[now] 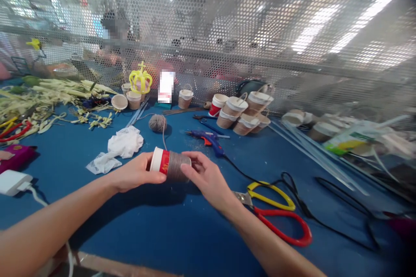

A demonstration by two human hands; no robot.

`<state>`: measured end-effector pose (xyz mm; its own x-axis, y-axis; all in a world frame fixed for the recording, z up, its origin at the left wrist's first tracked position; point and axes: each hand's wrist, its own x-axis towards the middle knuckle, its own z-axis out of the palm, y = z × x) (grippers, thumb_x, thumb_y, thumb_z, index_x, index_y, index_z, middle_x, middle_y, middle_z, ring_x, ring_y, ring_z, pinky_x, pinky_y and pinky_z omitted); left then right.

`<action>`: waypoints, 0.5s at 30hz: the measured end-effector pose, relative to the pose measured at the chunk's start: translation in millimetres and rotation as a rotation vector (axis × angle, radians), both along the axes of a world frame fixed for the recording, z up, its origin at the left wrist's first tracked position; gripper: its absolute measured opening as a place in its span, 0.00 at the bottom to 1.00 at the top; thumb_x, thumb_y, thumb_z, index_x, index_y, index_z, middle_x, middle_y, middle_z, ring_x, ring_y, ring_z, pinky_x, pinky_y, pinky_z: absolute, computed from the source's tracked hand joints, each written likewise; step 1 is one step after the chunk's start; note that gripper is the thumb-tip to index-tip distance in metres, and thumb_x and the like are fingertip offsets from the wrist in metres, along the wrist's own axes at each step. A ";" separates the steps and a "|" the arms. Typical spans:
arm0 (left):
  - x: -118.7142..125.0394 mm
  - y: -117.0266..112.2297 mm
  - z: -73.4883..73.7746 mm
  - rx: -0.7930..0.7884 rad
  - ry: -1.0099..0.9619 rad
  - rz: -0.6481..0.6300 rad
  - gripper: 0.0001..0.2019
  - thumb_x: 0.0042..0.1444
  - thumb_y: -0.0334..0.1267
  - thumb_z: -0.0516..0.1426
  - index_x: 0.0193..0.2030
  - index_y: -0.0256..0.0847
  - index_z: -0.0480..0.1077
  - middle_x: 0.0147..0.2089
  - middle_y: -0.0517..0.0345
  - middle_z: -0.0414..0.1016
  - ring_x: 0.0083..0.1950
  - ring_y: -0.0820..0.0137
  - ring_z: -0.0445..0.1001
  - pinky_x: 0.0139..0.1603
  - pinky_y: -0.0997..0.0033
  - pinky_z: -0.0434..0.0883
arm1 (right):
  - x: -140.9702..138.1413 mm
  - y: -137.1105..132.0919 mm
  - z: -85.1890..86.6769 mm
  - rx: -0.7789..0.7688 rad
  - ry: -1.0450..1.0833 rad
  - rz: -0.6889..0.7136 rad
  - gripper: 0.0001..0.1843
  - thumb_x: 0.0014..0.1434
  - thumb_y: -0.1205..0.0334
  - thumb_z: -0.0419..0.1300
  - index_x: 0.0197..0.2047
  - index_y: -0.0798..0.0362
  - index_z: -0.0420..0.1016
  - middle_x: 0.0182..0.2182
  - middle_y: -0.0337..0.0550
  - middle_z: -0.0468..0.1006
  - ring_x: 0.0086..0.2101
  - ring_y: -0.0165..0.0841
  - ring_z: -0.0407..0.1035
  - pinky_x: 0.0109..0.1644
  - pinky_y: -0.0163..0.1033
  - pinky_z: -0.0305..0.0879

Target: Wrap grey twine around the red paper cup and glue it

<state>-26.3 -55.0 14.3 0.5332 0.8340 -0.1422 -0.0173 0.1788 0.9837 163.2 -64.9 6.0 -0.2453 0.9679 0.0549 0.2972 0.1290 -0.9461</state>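
Note:
A red and white paper cup (165,162) lies sideways between my hands above the blue table. Grey yarn is wound in close rows around its lower part. My left hand (138,172) grips the white and red rim end, thumb along the near side. At the wound end, my right hand (204,176) holds the cup between thumb and fingers. From the cup a strand runs back to a ball of grey yarn (157,124). Behind my right hand lies a blue glue gun (208,139), its black cord trailing right.
Scissors (276,212) with yellow and red handles lie beside my right forearm. A crumpled white cloth (125,143) is left of the cup. Several wrapped cups (242,114) stand stacked at the back right. Clear glue sticks (315,156) lie farther right. A perforated metal screen (208,21) closes the back.

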 end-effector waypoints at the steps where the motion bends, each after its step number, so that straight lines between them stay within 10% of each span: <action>1: -0.9 0.8 0.8 -0.034 -0.044 0.015 0.15 0.38 0.32 0.61 0.37 0.35 0.71 0.33 0.56 0.74 0.32 0.72 0.68 0.34 0.76 0.63 | 0.2 -0.3 -1.4 0.089 -0.044 -0.014 0.18 0.51 0.55 0.56 0.44 0.54 0.62 0.35 0.46 0.72 0.34 0.33 0.69 0.38 0.41 0.67; 7: -0.2 5.4 1.4 -0.289 -0.223 0.177 0.12 0.42 0.38 0.61 0.34 0.33 0.71 0.30 0.55 0.74 0.28 0.73 0.69 0.31 0.74 0.64 | 0.6 -5.2 -4.4 0.703 -0.278 0.071 0.21 0.49 0.63 0.60 0.46 0.50 0.60 0.45 0.49 0.66 0.47 0.38 0.61 0.50 0.47 0.60; 15: 3.4 7.0 -1.4 -0.380 -0.222 0.185 0.12 0.42 0.42 0.60 0.26 0.32 0.71 0.24 0.57 0.71 0.25 0.76 0.67 0.28 0.76 0.63 | -0.7 -7.2 -1.1 0.863 -0.394 0.229 0.22 0.52 0.70 0.56 0.49 0.50 0.55 0.47 0.52 0.61 0.48 0.39 0.58 0.49 0.49 0.61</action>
<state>-22.9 -48.0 12.9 0.4323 0.8287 -0.3555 -0.2852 0.4996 0.8180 162.5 -72.1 4.9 -0.5751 0.5601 0.5962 0.4533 0.8249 -0.3377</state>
